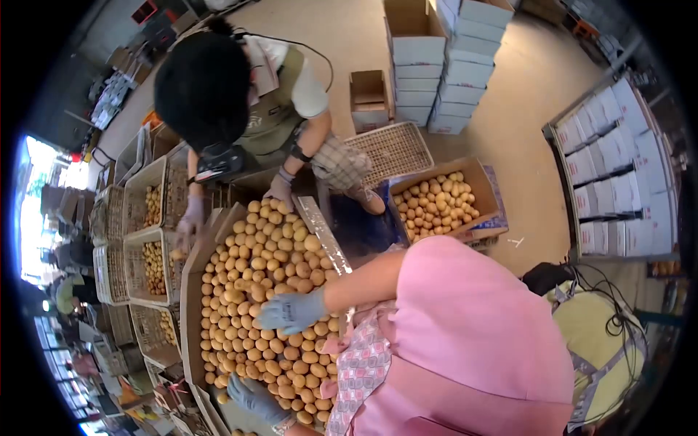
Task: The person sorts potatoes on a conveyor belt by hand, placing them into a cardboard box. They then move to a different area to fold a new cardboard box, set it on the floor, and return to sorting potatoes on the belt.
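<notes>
My right hand (292,312), in a grey-blue glove, lies palm down over the middle of a heap of round yellow-brown fruits (254,291). Its fingers are stretched out and touch the fruits. Closer to the heap's lower left edge is my left hand (253,401), gloved alike, with fingers apart beside the sorting bin's side wall (192,320). A fruit (222,399) lies by its fingertips. What is under both palms is hidden. The fruits' exact kind cannot be made out.
Opposite, a co-worker (280,109) has one gloved hand (281,190) on the heap and another (191,220) near plastic crates (147,236) of fruits. Behind are a fruit-filled carton (483,190), an upturned-looking basket (392,152) and stacked boxes (462,73). Another person (596,349) is at right.
</notes>
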Action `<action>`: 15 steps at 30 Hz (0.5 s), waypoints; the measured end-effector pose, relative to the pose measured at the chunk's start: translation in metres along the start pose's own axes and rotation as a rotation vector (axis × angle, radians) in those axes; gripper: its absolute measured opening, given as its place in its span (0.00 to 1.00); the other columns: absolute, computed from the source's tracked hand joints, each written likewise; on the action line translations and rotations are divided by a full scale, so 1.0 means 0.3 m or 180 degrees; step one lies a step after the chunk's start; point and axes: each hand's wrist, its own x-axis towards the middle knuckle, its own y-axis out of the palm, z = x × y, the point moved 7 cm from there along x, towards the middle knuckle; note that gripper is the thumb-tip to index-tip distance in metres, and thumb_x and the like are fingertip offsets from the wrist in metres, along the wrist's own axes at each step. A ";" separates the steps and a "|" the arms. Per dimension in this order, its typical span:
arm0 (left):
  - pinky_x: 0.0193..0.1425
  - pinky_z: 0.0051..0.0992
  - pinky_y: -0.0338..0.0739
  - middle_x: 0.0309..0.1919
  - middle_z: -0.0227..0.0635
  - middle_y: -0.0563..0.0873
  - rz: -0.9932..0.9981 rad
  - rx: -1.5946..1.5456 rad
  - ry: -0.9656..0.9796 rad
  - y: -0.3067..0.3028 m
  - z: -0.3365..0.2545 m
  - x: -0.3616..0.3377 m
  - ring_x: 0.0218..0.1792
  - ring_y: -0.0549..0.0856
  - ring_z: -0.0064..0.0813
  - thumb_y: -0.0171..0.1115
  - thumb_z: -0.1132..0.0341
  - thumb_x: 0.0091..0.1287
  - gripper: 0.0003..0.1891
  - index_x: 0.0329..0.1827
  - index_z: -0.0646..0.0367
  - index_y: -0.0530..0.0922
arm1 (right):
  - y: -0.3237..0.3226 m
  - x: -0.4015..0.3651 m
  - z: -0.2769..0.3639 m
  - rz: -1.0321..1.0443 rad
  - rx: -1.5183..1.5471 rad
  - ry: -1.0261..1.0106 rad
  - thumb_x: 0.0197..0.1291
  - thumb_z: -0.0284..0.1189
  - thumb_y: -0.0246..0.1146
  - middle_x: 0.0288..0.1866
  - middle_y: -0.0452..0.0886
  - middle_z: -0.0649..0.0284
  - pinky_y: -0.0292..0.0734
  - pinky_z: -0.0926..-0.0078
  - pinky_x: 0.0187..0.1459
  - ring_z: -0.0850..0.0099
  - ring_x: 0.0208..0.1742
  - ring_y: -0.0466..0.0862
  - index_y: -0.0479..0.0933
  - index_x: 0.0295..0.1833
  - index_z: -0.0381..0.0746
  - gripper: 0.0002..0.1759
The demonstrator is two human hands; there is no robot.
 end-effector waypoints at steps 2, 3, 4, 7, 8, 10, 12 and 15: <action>0.75 0.47 0.71 0.65 0.51 0.82 0.0034 -0.0827 0.0673 -0.006 -0.345 0.038 0.67 0.79 0.53 0.59 0.68 0.77 0.19 0.67 0.68 0.78 | -0.024 -0.178 -0.048 0.0885 -0.0048 0.0151 0.68 0.43 0.61 0.72 0.77 0.51 0.69 0.48 0.72 0.51 0.75 0.72 0.77 0.70 0.41 0.28; 0.75 0.47 0.71 0.65 0.50 0.82 0.0114 -0.1117 0.0928 0.015 -0.499 0.030 0.67 0.79 0.54 0.59 0.69 0.76 0.19 0.67 0.68 0.79 | -0.035 -0.258 -0.065 0.1323 -0.0055 0.0223 0.68 0.42 0.61 0.71 0.79 0.53 0.69 0.46 0.72 0.52 0.75 0.72 0.79 0.67 0.41 0.26; 0.75 0.47 0.70 0.65 0.50 0.82 0.0194 -0.1403 0.1175 0.042 -0.634 0.012 0.67 0.80 0.54 0.59 0.69 0.76 0.19 0.67 0.68 0.79 | -0.134 -0.286 -0.070 0.0888 0.0280 0.0573 0.68 0.41 0.62 0.68 0.81 0.54 0.72 0.49 0.69 0.53 0.73 0.74 0.81 0.65 0.41 0.24; 0.78 0.44 0.67 0.71 0.52 0.77 0.1003 -0.1711 0.1495 0.147 -0.912 -0.053 0.73 0.74 0.53 0.66 0.66 0.71 0.30 0.76 0.66 0.71 | -0.470 -0.388 -0.068 -0.0465 0.0528 0.1238 0.66 0.36 0.64 0.63 0.84 0.59 0.79 0.57 0.60 0.56 0.65 0.81 0.83 0.60 0.42 0.19; 0.79 0.46 0.65 0.74 0.53 0.74 0.1238 -0.1904 0.1532 0.192 -0.967 -0.080 0.75 0.72 0.55 0.68 0.64 0.69 0.37 0.80 0.64 0.66 | -0.553 -0.455 -0.068 -0.0931 0.0106 0.1244 0.65 0.34 0.65 0.63 0.85 0.61 0.81 0.60 0.57 0.58 0.61 0.84 0.83 0.60 0.42 0.19; 0.81 0.47 0.62 0.77 0.55 0.70 0.1365 -0.1852 0.1903 0.356 -0.952 -0.163 0.79 0.66 0.58 0.70 0.61 0.68 0.44 0.84 0.63 0.59 | -0.669 -0.583 -0.058 -0.1320 -0.0709 0.1227 0.65 0.33 0.66 0.58 0.87 0.62 0.82 0.61 0.55 0.60 0.54 0.87 0.84 0.58 0.45 0.17; 0.81 0.47 0.62 0.78 0.52 0.69 0.1563 -0.1514 0.1770 0.360 -0.970 -0.190 0.80 0.65 0.58 0.69 0.60 0.68 0.44 0.84 0.63 0.59 | -0.706 -0.714 -0.099 -0.1379 -0.0233 0.2013 0.65 0.33 0.66 0.55 0.88 0.63 0.82 0.60 0.53 0.60 0.52 0.88 0.84 0.58 0.46 0.16; 0.77 0.47 0.68 0.75 0.47 0.75 0.1014 -0.0951 0.2081 0.309 -1.040 -0.203 0.76 0.72 0.55 0.63 0.55 0.72 0.34 0.80 0.58 0.68 | -0.702 -0.870 -0.048 -0.1265 -0.0310 0.2198 0.68 0.34 0.64 0.49 0.89 0.62 0.83 0.59 0.48 0.59 0.47 0.88 0.85 0.52 0.45 0.11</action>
